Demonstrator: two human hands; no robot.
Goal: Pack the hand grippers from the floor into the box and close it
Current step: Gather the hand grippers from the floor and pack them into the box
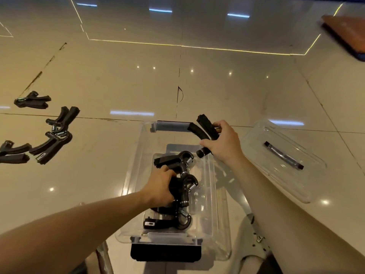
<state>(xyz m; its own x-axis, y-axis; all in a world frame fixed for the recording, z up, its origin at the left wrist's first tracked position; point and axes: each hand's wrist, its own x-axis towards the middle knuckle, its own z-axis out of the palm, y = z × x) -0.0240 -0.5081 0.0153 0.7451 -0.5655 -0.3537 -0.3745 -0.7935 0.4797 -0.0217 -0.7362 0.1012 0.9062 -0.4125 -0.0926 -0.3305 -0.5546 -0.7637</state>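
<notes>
A clear plastic box [138,155] stands open on the floor in front of me, with black latches at its near and far ends. Three black hand grippers [173,163] with metal springs lie stacked inside it. My left hand [160,187] reaches into the box and curls round the middle gripper. My right hand [223,142] holds another black hand gripper [205,128] above the box's far right corner. Several more hand grippers [52,143] lie on the floor at the left, one further off [32,100].
The clear lid [284,161] with a black handle lies on the floor just right of the box. A brown and blue mat [347,34] sits at the far right. My legs are at the bottom edge of the view. The floor is glossy beige tile.
</notes>
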